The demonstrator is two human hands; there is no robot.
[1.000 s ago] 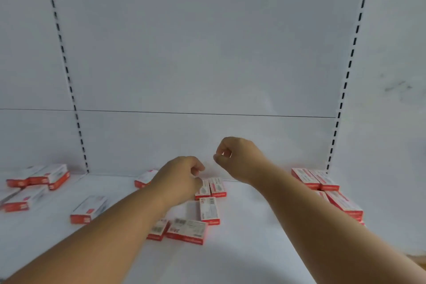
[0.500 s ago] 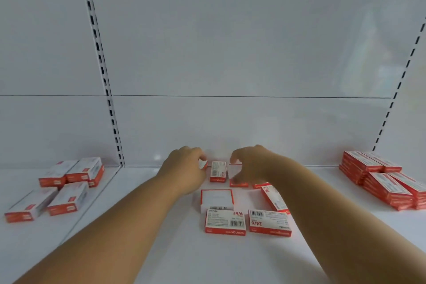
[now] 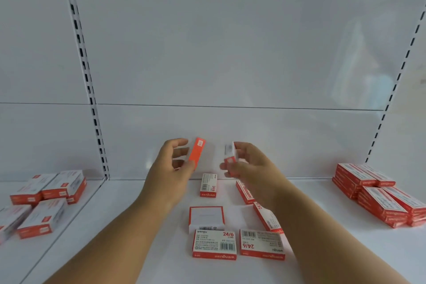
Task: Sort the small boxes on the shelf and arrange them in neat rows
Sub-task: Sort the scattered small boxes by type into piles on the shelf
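Observation:
My left hand [image 3: 171,168] holds a small red-and-white box [image 3: 197,153] on edge, lifted above the white shelf [image 3: 129,226]. My right hand [image 3: 247,166] grips a second small box [image 3: 230,153], also raised. Below them several more boxes lie loose on the shelf: one narrow box [image 3: 208,185] near the back, a white-faced box [image 3: 206,218] in the middle, two "24/6" boxes [image 3: 214,244] [image 3: 261,244] side by side at the front, and two [image 3: 267,217] [image 3: 244,192] partly hidden under my right forearm.
A stacked group of the same boxes [image 3: 380,193] stands at the right end of the shelf. More boxes [image 3: 46,200] lie on the neighbouring shelf section to the left, past the slotted upright [image 3: 92,99]. The white back panel [image 3: 230,53] rises behind.
Both hands have lifted off the shelf, each now holding a small box taken from the back of the loose group. The camera moved closer and slightly left.

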